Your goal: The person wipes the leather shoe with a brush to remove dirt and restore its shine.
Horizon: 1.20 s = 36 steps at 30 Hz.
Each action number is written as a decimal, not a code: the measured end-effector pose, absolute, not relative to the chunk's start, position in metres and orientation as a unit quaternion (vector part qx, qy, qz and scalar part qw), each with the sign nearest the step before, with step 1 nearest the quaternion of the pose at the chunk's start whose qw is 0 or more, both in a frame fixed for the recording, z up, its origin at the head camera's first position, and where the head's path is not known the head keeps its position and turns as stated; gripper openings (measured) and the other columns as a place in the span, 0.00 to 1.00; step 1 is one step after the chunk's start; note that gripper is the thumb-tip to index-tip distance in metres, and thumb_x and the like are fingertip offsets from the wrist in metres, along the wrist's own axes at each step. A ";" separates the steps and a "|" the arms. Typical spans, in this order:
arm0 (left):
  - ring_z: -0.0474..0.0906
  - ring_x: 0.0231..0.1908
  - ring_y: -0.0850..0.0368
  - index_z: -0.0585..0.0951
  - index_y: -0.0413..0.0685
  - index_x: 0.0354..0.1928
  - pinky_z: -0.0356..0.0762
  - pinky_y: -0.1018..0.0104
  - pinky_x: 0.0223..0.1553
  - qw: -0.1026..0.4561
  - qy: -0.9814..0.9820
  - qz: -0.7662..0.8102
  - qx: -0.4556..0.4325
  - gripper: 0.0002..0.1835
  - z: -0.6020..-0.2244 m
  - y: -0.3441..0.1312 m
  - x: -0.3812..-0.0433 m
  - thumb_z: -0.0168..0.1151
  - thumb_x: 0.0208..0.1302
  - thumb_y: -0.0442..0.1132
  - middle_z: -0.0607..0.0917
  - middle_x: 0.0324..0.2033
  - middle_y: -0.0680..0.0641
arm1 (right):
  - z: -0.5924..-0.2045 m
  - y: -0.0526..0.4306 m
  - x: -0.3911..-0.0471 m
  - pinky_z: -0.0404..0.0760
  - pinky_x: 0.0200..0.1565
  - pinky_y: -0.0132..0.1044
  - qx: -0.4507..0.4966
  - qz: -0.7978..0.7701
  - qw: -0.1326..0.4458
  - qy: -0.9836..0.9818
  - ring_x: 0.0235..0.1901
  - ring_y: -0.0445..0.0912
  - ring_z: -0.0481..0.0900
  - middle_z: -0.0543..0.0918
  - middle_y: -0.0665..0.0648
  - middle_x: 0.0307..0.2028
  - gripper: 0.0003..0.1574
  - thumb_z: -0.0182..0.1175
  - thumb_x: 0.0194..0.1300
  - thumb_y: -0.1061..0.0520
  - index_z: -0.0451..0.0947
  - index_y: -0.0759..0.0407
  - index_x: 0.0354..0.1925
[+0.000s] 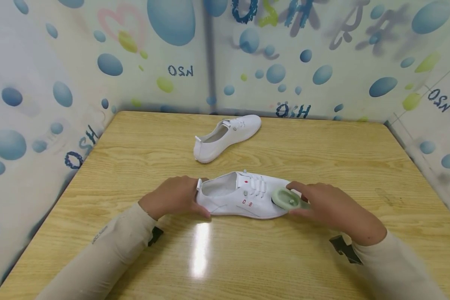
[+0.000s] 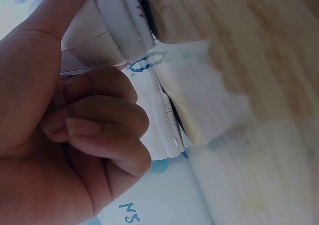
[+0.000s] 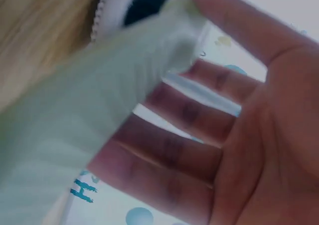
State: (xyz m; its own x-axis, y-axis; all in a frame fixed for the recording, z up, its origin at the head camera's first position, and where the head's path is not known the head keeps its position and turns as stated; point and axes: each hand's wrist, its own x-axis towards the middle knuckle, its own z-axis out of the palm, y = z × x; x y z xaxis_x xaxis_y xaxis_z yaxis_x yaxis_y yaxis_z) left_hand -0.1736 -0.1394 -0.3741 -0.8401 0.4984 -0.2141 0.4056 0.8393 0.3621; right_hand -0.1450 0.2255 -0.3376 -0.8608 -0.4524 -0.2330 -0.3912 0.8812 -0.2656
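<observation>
A white lace-up shoe (image 1: 225, 202) with small red marks lies sideways on the wooden table, toe to the right. My left hand (image 1: 174, 198) grips its heel between thumb and fingers; in the left wrist view the other fingers are curled beside the heel (image 2: 89, 40). With my right hand (image 1: 328, 206) I hold a pale green brush (image 1: 286, 199) against the toe. Dark bristles (image 3: 147, 5) show under the brush head in the right wrist view, where the green handle (image 3: 89, 95) is blurred. The fingers hold it from both sides.
The other white shoe (image 1: 230, 137) stands farther back on the table (image 1: 322, 146), its toe pointing right and away. Walls (image 1: 225, 54) with blue and green spots enclose the table's back and sides. A bright reflection lies on the tabletop in front of the nearer shoe.
</observation>
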 end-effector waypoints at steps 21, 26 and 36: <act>0.75 0.29 0.61 0.79 0.60 0.52 0.72 0.63 0.29 0.141 0.946 0.152 0.250 0.39 -0.375 -0.141 -0.173 0.78 0.38 0.68 0.81 0.29 0.58 | -0.338 0.231 -0.148 0.76 0.33 0.39 -0.210 -0.115 0.158 0.958 0.29 0.39 0.75 0.82 0.47 0.30 0.38 0.70 0.60 0.39 0.72 0.54 0.62; 0.75 0.29 0.61 0.79 0.60 0.53 0.73 0.63 0.30 0.139 0.946 0.150 0.250 0.39 -0.375 -0.141 -0.174 0.79 0.38 0.68 0.82 0.30 0.58 | -0.342 0.223 -0.151 0.80 0.36 0.44 -0.195 -0.105 0.126 0.967 0.33 0.43 0.80 0.84 0.50 0.35 0.40 0.68 0.61 0.38 0.71 0.56 0.64; 0.75 0.29 0.61 0.79 0.59 0.53 0.73 0.63 0.30 0.142 0.946 0.152 0.250 0.39 -0.375 -0.141 -0.174 0.78 0.38 0.67 0.81 0.29 0.58 | -0.337 0.233 -0.152 0.80 0.36 0.44 -0.179 -0.105 0.134 0.969 0.32 0.42 0.80 0.85 0.51 0.33 0.40 0.68 0.63 0.39 0.70 0.59 0.64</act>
